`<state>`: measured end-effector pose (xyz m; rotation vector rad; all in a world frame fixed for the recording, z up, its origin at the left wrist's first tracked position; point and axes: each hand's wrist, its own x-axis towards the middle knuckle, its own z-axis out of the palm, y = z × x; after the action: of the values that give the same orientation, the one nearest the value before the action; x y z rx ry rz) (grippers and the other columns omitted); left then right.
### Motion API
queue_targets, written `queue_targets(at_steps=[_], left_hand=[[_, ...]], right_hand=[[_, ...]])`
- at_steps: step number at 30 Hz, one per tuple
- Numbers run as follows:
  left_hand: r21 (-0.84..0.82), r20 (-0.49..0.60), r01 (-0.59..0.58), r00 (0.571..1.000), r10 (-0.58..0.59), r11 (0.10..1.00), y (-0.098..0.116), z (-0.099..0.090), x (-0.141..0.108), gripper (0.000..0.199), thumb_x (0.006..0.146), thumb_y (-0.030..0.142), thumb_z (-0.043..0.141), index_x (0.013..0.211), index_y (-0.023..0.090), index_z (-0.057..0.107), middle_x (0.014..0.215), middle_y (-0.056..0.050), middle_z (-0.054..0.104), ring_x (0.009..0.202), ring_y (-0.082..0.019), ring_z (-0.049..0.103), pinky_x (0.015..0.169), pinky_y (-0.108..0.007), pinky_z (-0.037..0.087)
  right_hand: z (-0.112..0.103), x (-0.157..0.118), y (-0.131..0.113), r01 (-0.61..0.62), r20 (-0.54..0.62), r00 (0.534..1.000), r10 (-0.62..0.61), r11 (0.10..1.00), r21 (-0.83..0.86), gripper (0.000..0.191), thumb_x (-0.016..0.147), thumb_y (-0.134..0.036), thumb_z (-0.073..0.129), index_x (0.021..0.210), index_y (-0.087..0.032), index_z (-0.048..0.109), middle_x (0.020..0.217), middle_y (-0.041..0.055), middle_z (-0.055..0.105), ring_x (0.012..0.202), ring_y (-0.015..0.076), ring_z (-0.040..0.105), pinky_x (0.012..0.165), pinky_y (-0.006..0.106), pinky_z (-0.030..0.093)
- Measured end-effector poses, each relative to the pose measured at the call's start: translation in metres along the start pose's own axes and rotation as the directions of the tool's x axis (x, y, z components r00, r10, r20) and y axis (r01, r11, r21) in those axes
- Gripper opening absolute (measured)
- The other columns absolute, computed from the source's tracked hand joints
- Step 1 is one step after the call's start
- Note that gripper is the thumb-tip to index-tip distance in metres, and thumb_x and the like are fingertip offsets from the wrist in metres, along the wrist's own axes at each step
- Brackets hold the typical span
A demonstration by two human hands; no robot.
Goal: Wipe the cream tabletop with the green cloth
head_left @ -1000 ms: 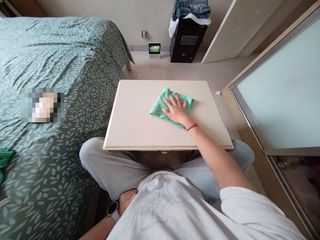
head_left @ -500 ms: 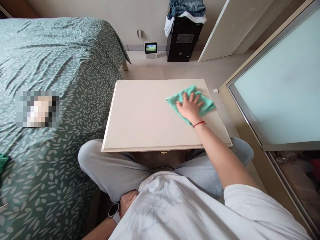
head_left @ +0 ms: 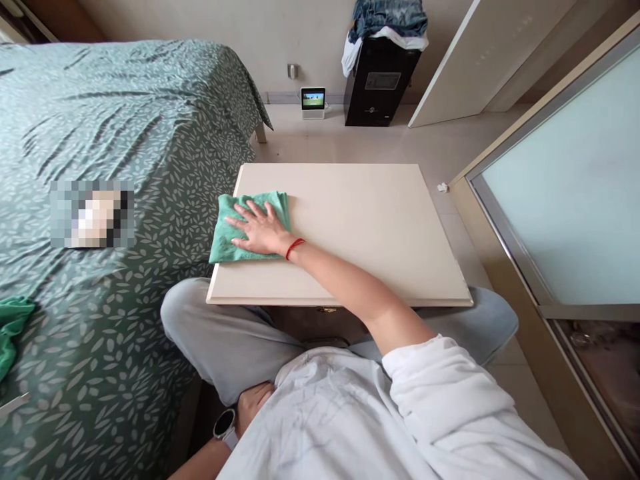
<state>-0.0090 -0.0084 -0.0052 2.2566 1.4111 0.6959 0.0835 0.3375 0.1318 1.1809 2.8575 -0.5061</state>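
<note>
a green bed (head_left: 140, 333) with a leaf-patterned cover fills the left side, and 1 frosted panel (head_left: 575, 173) stands at the right. between them, a cream table (head_left: 365, 227) spans the middle, its near edge over the person's 2 legs in pale jeans (head_left: 225, 333). on the far side, a black cabinet (head_left: 380, 90) carries folded denim (head_left: 387, 19). a green cloth (head_left: 223, 233) lies flat at the left end of the table, hanging slightly past its left edge. the right hand (head_left: 261, 233) rests palm down on the cloth, fingers spread. the left hand (head_left: 254, 404) is low at the near left, beside the shirt and partly hidden; i cannot tell how its fingers are set. 1 watch (head_left: 225, 423) sits on the left wrist, and 1 red cord (head_left: 295, 248) circles the right.
</note>
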Motion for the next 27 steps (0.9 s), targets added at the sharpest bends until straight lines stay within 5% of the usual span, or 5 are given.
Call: queue_targets(at_steps=[6,11,18,20,27], left_hand=[[-0.013,0.022,-0.018,1.000,0.018,1.000,-0.001,-0.001,0.001,0.038,0.081,0.030,0.031,0.046,0.017,0.036,0.043,0.004,0.039,0.037,-0.004,0.037,0.041,-0.017,0.023],[-0.031,0.025,-0.024,0.999,0.025,0.999,0.001,-0.002,0.003,0.038,0.080,0.031,0.032,0.045,0.018,0.035,0.043,0.004,0.039,0.038,-0.005,0.037,0.042,-0.019,0.022],[-0.032,0.025,-0.048,0.998,0.049,0.998,0.004,-0.003,0.006,0.037,0.080,0.032,0.032,0.045,0.018,0.035,0.043,0.004,0.040,0.038,-0.006,0.037,0.042,-0.019,0.023],[-0.033,0.027,-0.060,0.998,0.061,0.998,0.003,-0.003,0.005,0.038,0.081,0.032,0.031,0.045,0.018,0.035,0.043,0.004,0.041,0.038,-0.006,0.038,0.041,-0.019,0.023],[-0.021,0.022,-0.085,0.996,0.085,0.996,0.001,-0.003,0.006,0.039,0.083,0.030,0.027,0.048,0.018,0.039,0.044,0.004,0.042,0.038,-0.005,0.040,0.041,-0.017,0.026]], right_hand=[[-0.024,-0.062,0.115,-0.405,-0.112,0.906,0.409,0.913,0.054,0.079,0.123,-0.050,0.042,0.197,-0.021,0.037,0.206,0.0148,0.019,0.192,0.0453,0.015,0.149,0.080,0.015],[-0.030,-0.151,0.198,-0.734,-0.199,0.639,0.743,0.666,0.131,0.077,0.124,-0.050,0.042,0.196,-0.023,0.040,0.207,0.0140,0.022,0.191,0.0458,0.016,0.149,0.081,0.016],[-0.026,-0.182,0.212,-0.898,-0.240,0.327,0.914,0.380,0.222,0.081,0.125,-0.046,0.034,0.195,-0.006,0.034,0.202,0.0311,0.022,0.187,0.0576,0.021,0.142,0.088,0.025],[-0.026,-0.160,0.196,-0.877,-0.232,0.390,0.891,0.436,0.200,0.083,0.123,-0.046,0.039,0.196,-0.006,0.033,0.203,0.0307,0.022,0.188,0.0568,0.020,0.144,0.087,0.022],[-0.008,-0.038,0.070,-0.391,-0.138,0.909,0.393,0.919,0.043,0.086,0.118,-0.047,0.053,0.196,-0.013,0.038,0.205,0.0208,0.021,0.189,0.0555,0.016,0.147,0.087,0.017]])
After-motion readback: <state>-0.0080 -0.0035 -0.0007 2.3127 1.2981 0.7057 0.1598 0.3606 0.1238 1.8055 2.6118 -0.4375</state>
